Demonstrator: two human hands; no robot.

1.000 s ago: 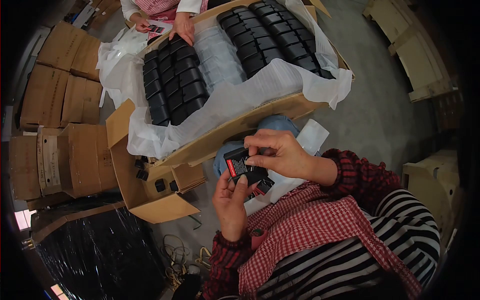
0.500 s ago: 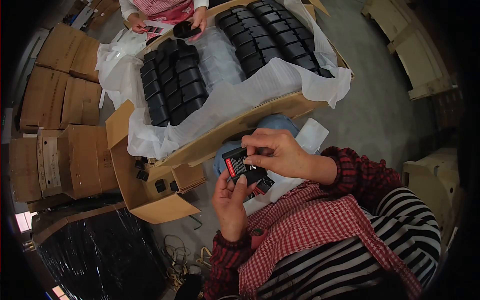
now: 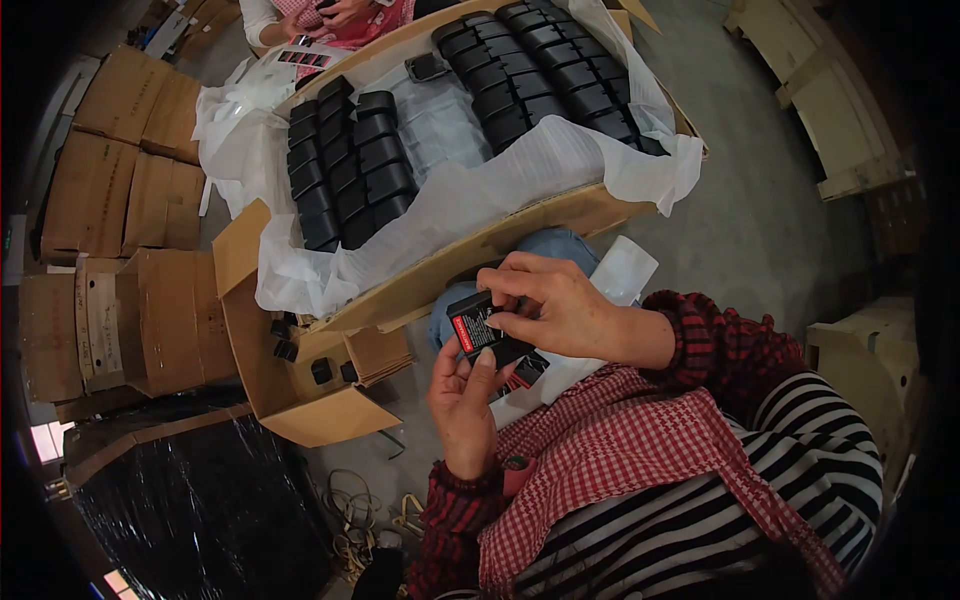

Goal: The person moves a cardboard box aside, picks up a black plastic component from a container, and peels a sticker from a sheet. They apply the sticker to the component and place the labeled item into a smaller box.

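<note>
My left hand [image 3: 465,410] grips a small black plastic part [image 3: 510,350] from below, its thumb lying over the near face. On that part is a black label [image 3: 480,330] with a red strip and fine white print. My right hand [image 3: 555,308] has thumb and fingers closed at the label's upper right edge, touching it; what is under the fingertips is partly hidden. Beneath the hands, a white sheet with red and black labels [image 3: 528,374] rests on my lap. In front stands a large carton [image 3: 480,245] holding rows of black plastic parts [image 3: 505,80].
Across the carton, another person's hand [image 3: 348,12] holds something dark near a label sheet [image 3: 303,58]. White foam wrap [image 3: 560,150] drapes over the carton's rim. At left are a smaller open box [image 3: 318,415] with several black pieces, stacked cartons [image 3: 100,190] and a black-wrapped bundle [image 3: 200,500].
My hands have barely moved and keep the same hold on the black part. Across the carton, the other person's hands have drawn back, and one black part now lies at the carton's far side.
</note>
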